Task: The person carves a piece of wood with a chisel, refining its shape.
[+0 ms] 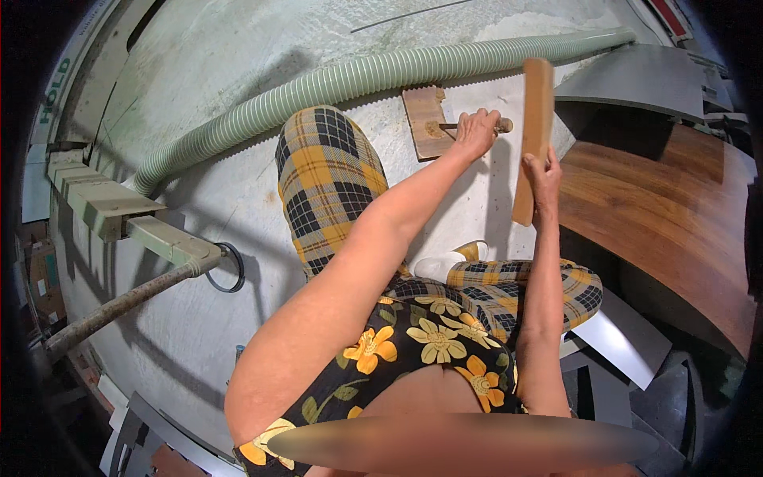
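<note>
My left hand (477, 133) is wrapped around a chisel (504, 126) with a round wooden handle. The chisel lies nearly level, its dark metal blade pointing left to a notch-like worn spot on a small brown board (431, 148) lying on the floor. Whether the blade's tip touches the board is hard to tell. Further right, my right hand (544, 179) grips the lower half of a long, flat wooden bar (538, 103). That bar stands raised just right of the chisel handle's end, with a visible gap between them in this view.
A ribbed pale green hose (373, 75) curves across the floor beyond the board. Brown wood-grain panels (648, 207) and a grey sheet (636, 79) lie at right. A metal frame with a bar (119, 314) stands at left. My bent knee (326, 151) is near the board.
</note>
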The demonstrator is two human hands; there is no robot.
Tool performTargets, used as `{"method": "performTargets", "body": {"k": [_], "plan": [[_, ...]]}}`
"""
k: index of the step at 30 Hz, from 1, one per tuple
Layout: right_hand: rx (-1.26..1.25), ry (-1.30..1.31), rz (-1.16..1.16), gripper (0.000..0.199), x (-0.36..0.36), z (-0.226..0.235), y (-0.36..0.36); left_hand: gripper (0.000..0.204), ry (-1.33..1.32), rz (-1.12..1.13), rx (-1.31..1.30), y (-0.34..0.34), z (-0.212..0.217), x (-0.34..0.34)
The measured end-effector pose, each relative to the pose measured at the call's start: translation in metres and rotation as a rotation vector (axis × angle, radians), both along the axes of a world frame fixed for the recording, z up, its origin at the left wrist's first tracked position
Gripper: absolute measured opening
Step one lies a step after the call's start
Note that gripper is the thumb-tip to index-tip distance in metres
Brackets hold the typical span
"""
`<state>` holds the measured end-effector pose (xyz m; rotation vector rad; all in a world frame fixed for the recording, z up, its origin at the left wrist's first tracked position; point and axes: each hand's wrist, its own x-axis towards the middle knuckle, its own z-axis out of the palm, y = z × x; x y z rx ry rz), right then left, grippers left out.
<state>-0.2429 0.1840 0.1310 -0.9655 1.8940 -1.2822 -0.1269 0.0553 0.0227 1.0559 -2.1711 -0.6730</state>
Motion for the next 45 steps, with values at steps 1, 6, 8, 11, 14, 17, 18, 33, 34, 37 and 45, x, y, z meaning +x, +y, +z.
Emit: {"method": "performTargets", "body": {"k": [1, 6, 8, 11, 14, 17, 18, 33, 34, 37, 45], "plan": [[-0.057, -0.095, -0.023, 0.052, -0.003, 0.001, 0.001, 0.018, 0.007, -0.018, -0.007, 0.000, -0.002, 0.000], [-0.035, -0.165, 0.021, 0.052, -0.002, -0.009, 0.009, 0.031, -0.040, -0.010, 0.102, -0.005, -0.018, 0.008], [0.112, 0.091, 0.162, 0.052, -0.002, -0.027, 0.012, 0.032, -0.035, -0.008, 0.171, -0.003, -0.013, 0.005], [0.145, -0.050, 0.106, 0.049, 0.011, -0.023, 0.009, 0.024, -0.001, 0.007, 0.148, -0.006, -0.014, 0.009], [0.056, -0.036, 0.121, 0.049, 0.019, -0.009, 0.008, 0.024, -0.006, 0.030, 0.165, -0.006, -0.020, 0.015], [0.088, -0.096, 0.142, 0.050, 0.009, -0.027, 0.011, 0.024, 0.025, 0.041, 0.151, -0.007, -0.016, 0.011], [0.118, -0.004, 0.154, 0.053, 0.013, -0.029, 0.010, 0.024, 0.018, 0.049, 0.157, -0.008, -0.015, 0.013], [-0.031, -0.160, 0.052, 0.057, -0.007, -0.007, 0.011, 0.020, -0.086, -0.053, 0.097, 0.002, -0.010, 0.002], [-0.045, -0.191, 0.055, 0.057, -0.007, -0.008, 0.011, 0.019, -0.087, -0.048, 0.091, 0.002, -0.011, 0.003], [0.169, -0.069, 0.146, 0.054, 0.003, -0.016, 0.012, 0.021, -0.169, -0.075, 0.136, 0.001, -0.010, 0.003], [0.062, -0.167, 0.089, 0.055, 0.014, 0.004, 0.009, 0.014, -0.063, 0.032, -0.008, 0.007, -0.004, -0.001]]}}
